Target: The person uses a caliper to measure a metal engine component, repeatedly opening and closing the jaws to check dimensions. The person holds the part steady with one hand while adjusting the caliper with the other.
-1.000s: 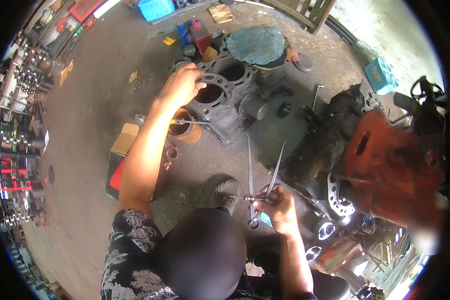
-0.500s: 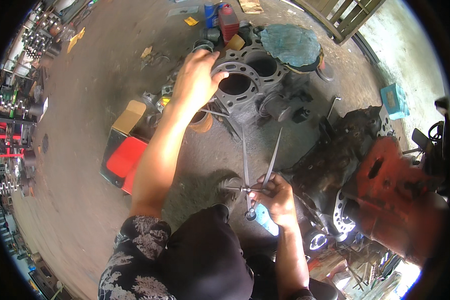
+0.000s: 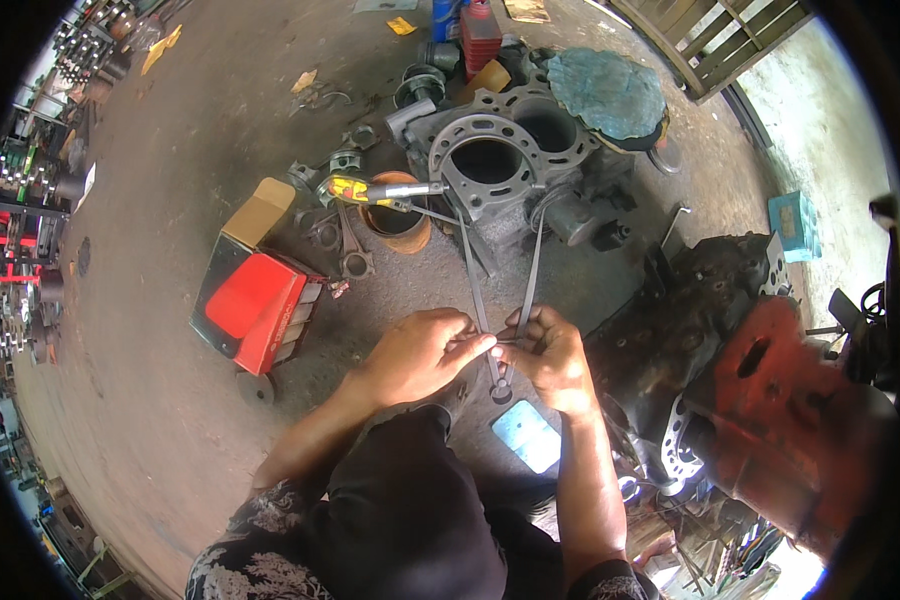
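A spring caliper (image 3: 476, 285) with two long straight metal legs is between my hands, its round spring end toward me. Its legs spread away from me, the tips close to the near side of a grey engine block (image 3: 515, 212). My left hand (image 3: 422, 352) pinches the small cross screw between the legs from the left. From the other side, my right hand (image 3: 550, 362) grips the caliper near that screw, fingers curled round the right leg. The block shows two large round bores, and a ring-shaped metal plate (image 3: 440, 160) with holes surrounds the nearer bore.
A yellow-handled tool (image 3: 390, 189) lies by a rusty cylinder sleeve (image 3: 400, 238). Connecting rods (image 3: 353, 250) and a red-black box (image 3: 260, 312) are at left. At right sit a dark engine part (image 3: 660, 320) and a red casting (image 3: 780, 400). A light-blue flat object (image 3: 526, 437) lies below my hands.
My left hand has come back from the engine block to the caliper's screw. The caliper and my right hand have moved slightly away from me, and the legs look closer together.
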